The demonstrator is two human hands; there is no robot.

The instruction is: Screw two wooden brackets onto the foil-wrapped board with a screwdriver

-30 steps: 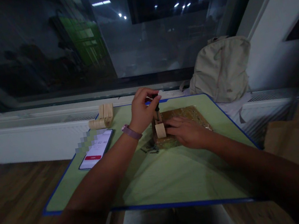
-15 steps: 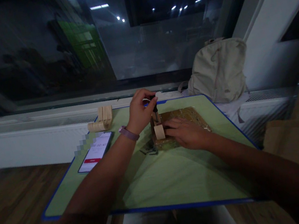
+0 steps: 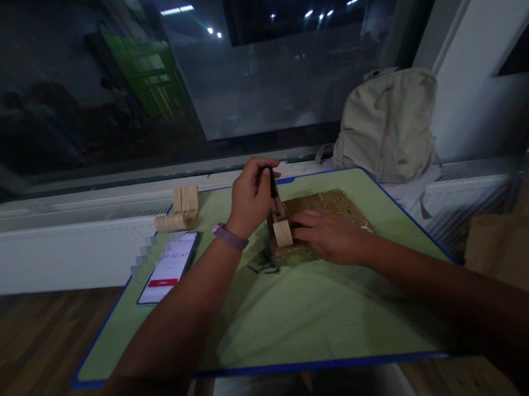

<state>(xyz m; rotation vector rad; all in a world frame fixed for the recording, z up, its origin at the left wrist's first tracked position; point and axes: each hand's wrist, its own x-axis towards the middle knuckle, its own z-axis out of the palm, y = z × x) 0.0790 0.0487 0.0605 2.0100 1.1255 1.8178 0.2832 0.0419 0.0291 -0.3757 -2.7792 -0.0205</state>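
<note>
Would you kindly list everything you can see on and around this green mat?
mat: one, green with blue edge, centre of view
board: one, brown, mat's far middle
wooden block: one, pale, board's left edge
screwdriver: one, dark, upright above the block
small parts: a few, dark, left of board
phone: one, screen lit, mat's left
wooden pieces: a few, pale, mat's far-left corner
backpack: one, beige, far right
wristband: one, purple, left wrist
left hand: one, grips the screwdriver
right hand: one, flat on the board, beside block

Pale green mat (image 3: 289,315) edged in blue; tan wooden block (image 3: 282,232); black tool (image 3: 273,190); purple wristband (image 3: 227,236); white phone screen (image 3: 166,278) with red bar; beige backpack (image 3: 387,123).
</note>
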